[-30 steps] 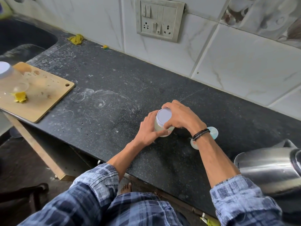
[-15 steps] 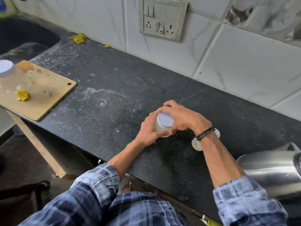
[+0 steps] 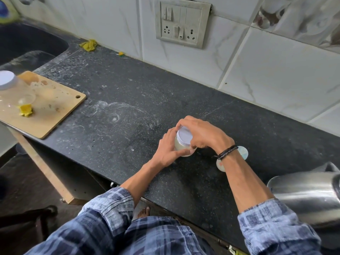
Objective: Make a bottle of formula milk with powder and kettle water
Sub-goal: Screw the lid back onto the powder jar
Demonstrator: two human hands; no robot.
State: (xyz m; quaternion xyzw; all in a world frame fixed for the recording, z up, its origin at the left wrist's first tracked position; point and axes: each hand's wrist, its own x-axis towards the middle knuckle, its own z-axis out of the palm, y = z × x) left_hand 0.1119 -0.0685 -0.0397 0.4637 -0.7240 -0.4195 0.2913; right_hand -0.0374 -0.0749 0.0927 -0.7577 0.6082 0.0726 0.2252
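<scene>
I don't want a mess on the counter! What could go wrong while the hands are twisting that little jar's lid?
1. The left hand steadies the jar while the right hand grips its lid; a slip could tip it and spill powder.
2. The right forearm hangs over a small round object, so it might knock that away.
3. The metal kettle sits close by the right elbow and could get bumped.

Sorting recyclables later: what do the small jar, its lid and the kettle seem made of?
Small jar: translucent, probably plastic, pale contents showing through. Lid: matte white, likely plastic. Kettle: brushed steel by its look, with soft reflections along its side.
</scene>
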